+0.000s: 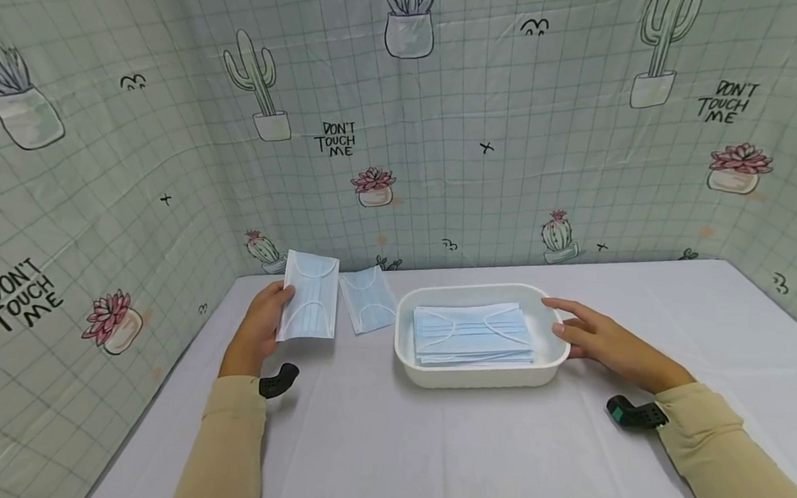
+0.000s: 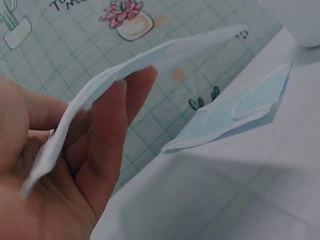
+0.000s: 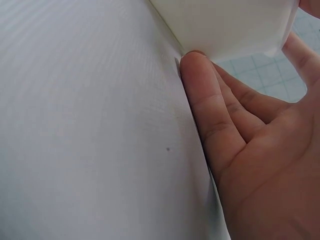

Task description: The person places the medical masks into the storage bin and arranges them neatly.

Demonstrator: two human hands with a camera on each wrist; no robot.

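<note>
My left hand (image 1: 265,321) holds a light blue face mask (image 1: 310,297) by its left edge, raised above the table. In the left wrist view the mask (image 2: 107,75) appears edge-on and bowed, between the thumb and fingers (image 2: 107,130). Just right of it, a second face mask (image 1: 369,299) lies on the table. A white plastic tray (image 1: 486,379) contains a stack of blue masks (image 1: 472,331) with white ear loops. My right hand (image 1: 600,340) touches the tray's right end with fairly straight fingers; one fingertip (image 3: 197,65) meets the tray wall (image 3: 235,30) low down by the tabletop.
White cloth covers the table (image 1: 371,448). Behind and to the left hangs a pale green gridded curtain (image 1: 432,166) printed with potted plants. A black wrist device (image 1: 278,381) sits at the left wrist, and another device (image 1: 637,414) at the right.
</note>
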